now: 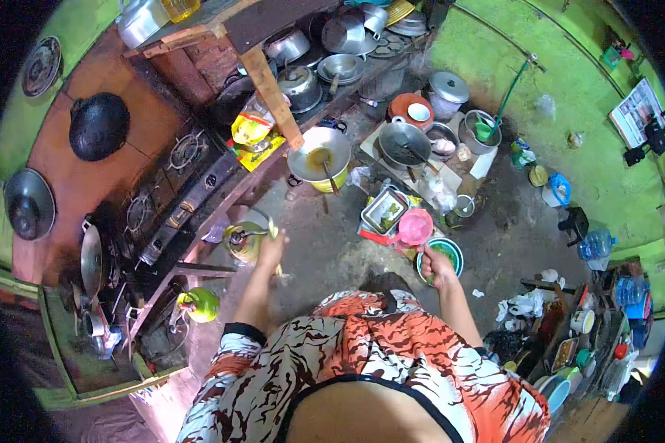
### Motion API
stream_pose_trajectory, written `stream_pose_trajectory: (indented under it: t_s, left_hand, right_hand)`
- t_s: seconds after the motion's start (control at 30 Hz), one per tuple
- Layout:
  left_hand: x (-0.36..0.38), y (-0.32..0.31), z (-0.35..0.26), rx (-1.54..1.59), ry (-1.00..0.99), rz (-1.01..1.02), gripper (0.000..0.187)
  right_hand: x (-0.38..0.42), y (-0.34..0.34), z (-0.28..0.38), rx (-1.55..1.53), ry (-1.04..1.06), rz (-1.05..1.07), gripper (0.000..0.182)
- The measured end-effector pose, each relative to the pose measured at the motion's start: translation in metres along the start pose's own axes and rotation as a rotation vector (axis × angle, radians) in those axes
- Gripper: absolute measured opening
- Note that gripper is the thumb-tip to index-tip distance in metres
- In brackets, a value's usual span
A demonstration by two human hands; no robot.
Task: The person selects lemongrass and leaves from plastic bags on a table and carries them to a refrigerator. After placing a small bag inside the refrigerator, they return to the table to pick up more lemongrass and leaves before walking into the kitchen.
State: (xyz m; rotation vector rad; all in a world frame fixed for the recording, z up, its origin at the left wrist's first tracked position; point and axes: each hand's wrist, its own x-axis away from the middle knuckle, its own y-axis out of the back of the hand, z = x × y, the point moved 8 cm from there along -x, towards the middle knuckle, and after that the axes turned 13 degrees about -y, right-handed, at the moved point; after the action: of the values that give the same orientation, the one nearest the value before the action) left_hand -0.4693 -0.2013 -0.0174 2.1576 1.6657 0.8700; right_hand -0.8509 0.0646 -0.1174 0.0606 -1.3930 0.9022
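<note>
My left hand (270,252) is closed around a pale yellow strip (273,227), whose ends show above and below the fingers. Just left of it is a round pot (245,245) with a dark utensil inside. On the other side, my right hand (437,267) has its fingers pinched together over a teal-rimmed bowl (458,255) containing something green; I cannot tell what is between the fingertips. A pink dipper (415,226) lies right by these fingertips. Beyond it is a rectangular metal tray (385,211) with green leaves in it.
A wok (319,156) with brown liquid and a ladle stands ahead. Farther right are a dark pan (405,145) and a lidded pot (449,87). At left runs a gas stove (177,210) beside a wooden post (270,96). A green gas cylinder (199,305) stands low at left.
</note>
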Motion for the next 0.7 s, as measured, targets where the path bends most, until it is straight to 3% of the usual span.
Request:
stream_pose_trajectory:
  t_s: [0.03,0.1,0.23,0.33,0.5,0.57,0.6,0.67,0.7]
  left_hand:
    - [-0.021,-0.003,-0.008,-0.005,-0.002,0.001,0.033]
    - [-0.062,-0.023,-0.024,0.285,-0.037,0.083,0.029]
    - [-0.121,-0.046,-0.079,0.383,-0.11,0.106,0.029]
    - [-0.177,-0.063,-0.117,0.475,-0.177,0.187,0.028]
    - [-0.284,-0.08,-0.135,0.416,-0.093,0.157,0.026]
    - [-0.332,-0.093,-0.124,0.388,-0.054,0.25,0.026]
    - [-0.359,-0.09,-0.119,0.218,-0.106,0.198,0.026]
    - [-0.385,-0.093,-0.132,0.27,-0.128,0.128,0.027]
    - [-0.389,-0.094,-0.148,0.33,-0.149,0.061,0.028]
  right_hand:
    - [-0.009,-0.013,0.018,0.023,0.02,0.004,0.024]
    - [-0.029,-0.035,0.053,0.124,0.033,-0.014,0.023]
    - [-0.081,-0.088,0.134,0.173,0.046,0.029,0.021]
    - [-0.144,-0.134,0.201,0.212,0.078,0.075,0.032]
    - [-0.201,-0.278,0.296,0.199,0.033,0.219,0.053]
    - [-0.251,-0.337,0.33,0.287,0.083,0.371,0.053]
    - [-0.27,-0.367,0.348,0.386,0.115,0.357,0.048]
    - [-0.311,-0.427,0.379,0.404,0.121,0.312,0.033]
    - [-0.337,-0.457,0.387,0.468,0.132,0.348,0.046]
